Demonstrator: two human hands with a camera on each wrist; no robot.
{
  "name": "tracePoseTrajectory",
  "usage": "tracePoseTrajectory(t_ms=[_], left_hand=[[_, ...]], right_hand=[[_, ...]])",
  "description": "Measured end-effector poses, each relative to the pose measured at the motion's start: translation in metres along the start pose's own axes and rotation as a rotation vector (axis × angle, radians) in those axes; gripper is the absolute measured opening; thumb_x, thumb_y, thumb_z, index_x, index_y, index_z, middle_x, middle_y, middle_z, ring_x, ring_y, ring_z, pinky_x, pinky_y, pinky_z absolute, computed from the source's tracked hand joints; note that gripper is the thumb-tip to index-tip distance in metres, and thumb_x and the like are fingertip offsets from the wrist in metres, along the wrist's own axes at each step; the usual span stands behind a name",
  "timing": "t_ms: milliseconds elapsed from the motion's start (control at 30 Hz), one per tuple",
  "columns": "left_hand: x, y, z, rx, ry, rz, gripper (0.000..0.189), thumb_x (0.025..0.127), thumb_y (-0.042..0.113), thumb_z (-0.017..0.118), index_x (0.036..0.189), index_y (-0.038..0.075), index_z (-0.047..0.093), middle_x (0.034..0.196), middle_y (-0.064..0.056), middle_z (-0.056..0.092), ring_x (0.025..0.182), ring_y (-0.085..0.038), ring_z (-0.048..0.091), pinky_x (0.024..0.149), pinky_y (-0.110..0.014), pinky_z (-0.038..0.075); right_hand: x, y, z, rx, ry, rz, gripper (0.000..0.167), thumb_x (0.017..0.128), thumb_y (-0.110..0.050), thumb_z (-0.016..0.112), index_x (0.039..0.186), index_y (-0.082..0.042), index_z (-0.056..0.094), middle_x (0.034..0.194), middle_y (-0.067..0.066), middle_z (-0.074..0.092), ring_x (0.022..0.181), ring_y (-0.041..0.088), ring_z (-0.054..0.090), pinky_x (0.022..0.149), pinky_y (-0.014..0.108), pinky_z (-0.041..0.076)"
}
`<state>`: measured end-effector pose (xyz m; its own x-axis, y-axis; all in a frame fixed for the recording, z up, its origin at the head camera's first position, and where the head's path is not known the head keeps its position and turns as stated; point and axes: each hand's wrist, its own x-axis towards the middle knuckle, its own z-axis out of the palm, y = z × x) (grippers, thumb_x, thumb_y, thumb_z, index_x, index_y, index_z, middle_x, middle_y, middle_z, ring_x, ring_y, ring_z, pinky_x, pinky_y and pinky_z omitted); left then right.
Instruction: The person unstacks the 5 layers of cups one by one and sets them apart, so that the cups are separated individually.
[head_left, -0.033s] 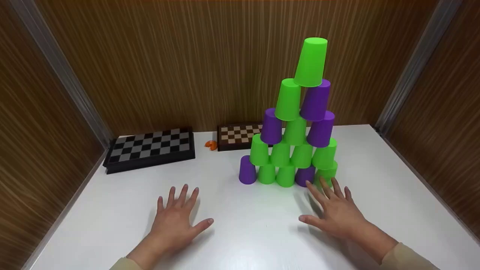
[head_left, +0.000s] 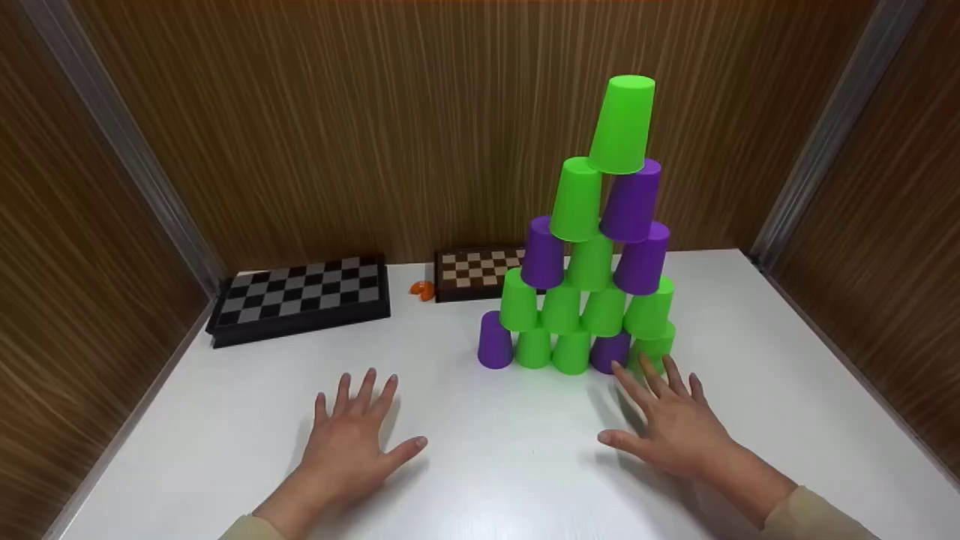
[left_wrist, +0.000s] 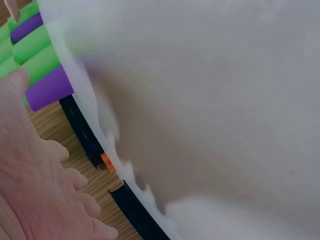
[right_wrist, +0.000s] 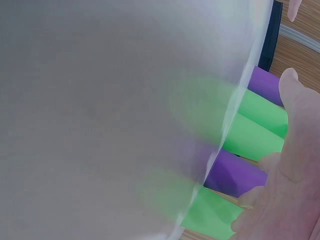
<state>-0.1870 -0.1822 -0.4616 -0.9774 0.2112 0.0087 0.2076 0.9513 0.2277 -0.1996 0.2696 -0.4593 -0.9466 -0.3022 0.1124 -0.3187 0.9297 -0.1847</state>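
A pyramid of upside-down green and purple cups rises from the white table, with one green cup alone at its top. Its bottom row runs from a purple cup at the left to a green cup at the right. My right hand is spread in front of the pyramid's right end and holds nothing. In the head view its fingertips overlap the lower right cups; whether they touch cannot be told. With fingers spread, my left hand is over the table at the left, apart from the cups and holding nothing.
A black-and-grey checkered board lies at the back left. Behind the pyramid is a smaller brown-and-cream checkered board, partly hidden. Between the boards lies a small orange object. Wood-grain panels enclose the table.
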Motion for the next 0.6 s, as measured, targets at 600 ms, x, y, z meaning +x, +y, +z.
tracePoseTrajectory(t_ms=[600], left_hand=[[0.008, -0.003, -0.019, 0.051, 0.008, 0.01, 0.104, 0.093, 0.087, 0.044, 0.169, 0.016, 0.029, 0.174, -0.02, 0.019, 0.158, -0.054, 0.01, 0.118, -0.081, 0.006]], right_hand=[[-0.018, 0.014, -0.039, 0.028, 0.058, 0.0, 0.1, 0.091, -0.075, 0.067, 0.169, -0.027, 0.029, 0.173, 0.025, 0.019, 0.153, 0.062, 0.015, 0.113, 0.084, 0.017]])
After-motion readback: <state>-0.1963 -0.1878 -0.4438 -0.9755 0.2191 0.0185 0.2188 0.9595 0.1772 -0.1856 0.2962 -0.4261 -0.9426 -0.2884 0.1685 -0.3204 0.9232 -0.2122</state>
